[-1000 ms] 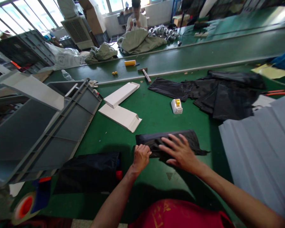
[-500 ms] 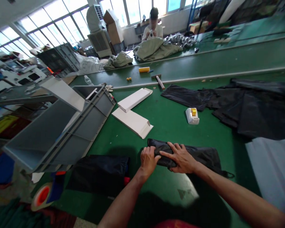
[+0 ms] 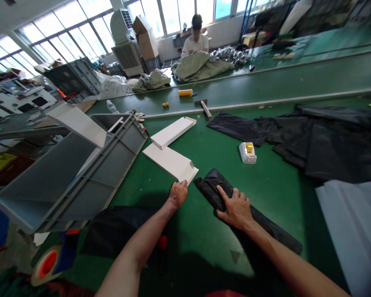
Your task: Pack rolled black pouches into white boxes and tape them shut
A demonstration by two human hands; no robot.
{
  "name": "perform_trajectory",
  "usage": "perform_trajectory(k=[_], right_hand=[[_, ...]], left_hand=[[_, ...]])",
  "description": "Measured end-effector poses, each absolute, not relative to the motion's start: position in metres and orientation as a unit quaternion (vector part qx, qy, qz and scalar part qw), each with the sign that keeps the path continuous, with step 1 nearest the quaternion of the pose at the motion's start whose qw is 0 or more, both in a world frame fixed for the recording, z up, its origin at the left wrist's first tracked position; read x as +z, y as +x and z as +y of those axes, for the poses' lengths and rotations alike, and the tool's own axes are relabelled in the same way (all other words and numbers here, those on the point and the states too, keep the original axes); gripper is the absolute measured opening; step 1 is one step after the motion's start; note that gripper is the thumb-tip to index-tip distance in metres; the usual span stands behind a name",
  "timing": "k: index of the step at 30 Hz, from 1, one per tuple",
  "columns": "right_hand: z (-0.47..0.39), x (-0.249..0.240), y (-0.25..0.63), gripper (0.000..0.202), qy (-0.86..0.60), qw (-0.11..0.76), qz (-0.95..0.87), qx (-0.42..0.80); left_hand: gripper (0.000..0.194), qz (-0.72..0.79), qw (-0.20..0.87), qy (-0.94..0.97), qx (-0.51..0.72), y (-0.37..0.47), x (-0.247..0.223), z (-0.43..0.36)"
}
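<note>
My left hand (image 3: 178,193) is closed at the open end of a flat white cardboard box (image 3: 168,160), pinching its near corner by the flap. Another white box (image 3: 174,132) rests partly on it, farther away. My right hand (image 3: 237,207) grips a folded black bundle (image 3: 215,183) of thin, shiny material, thumb on the near side and fingers over the top. The bundle slants from the boxes toward the lower right, partly covered by the hand and forearm. Left of my left forearm lies a black pouch (image 3: 117,227) with a red bit near its end.
A grey crate (image 3: 111,181) stands at left, with tape rolls (image 3: 46,266) below it. Beyond the bundle sit a white tape dispenser (image 3: 247,153) and black sheets (image 3: 324,140). Grey-white sheets (image 3: 349,222) lie at right. Across the table a person (image 3: 195,41) sits behind green fabric.
My left hand has let go of the black bundle and moved left and up to the white box. The bundle has turned on a slant under my right hand.
</note>
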State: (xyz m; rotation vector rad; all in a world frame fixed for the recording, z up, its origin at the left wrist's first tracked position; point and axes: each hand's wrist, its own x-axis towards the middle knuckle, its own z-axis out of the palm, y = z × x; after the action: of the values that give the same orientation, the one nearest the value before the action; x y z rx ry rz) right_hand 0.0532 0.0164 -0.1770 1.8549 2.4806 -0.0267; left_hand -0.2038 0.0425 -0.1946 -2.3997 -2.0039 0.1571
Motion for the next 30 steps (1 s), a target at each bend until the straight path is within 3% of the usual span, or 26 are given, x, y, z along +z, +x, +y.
perform_trajectory(k=[21, 30], right_hand=[[-0.023, -0.182, 0.081, 0.081, 0.699, -0.047, 0.713, -0.023], [-0.043, -0.181, 0.069, 0.075, 0.682, -0.006, 0.731, 0.042]], left_hand=[[0.026, -0.474, -0.055, -0.876, 0.070, -0.100, -0.199, -0.022], [0.030, -0.495, -0.118, -0.861, 0.023, -0.098, -0.192, -0.035]])
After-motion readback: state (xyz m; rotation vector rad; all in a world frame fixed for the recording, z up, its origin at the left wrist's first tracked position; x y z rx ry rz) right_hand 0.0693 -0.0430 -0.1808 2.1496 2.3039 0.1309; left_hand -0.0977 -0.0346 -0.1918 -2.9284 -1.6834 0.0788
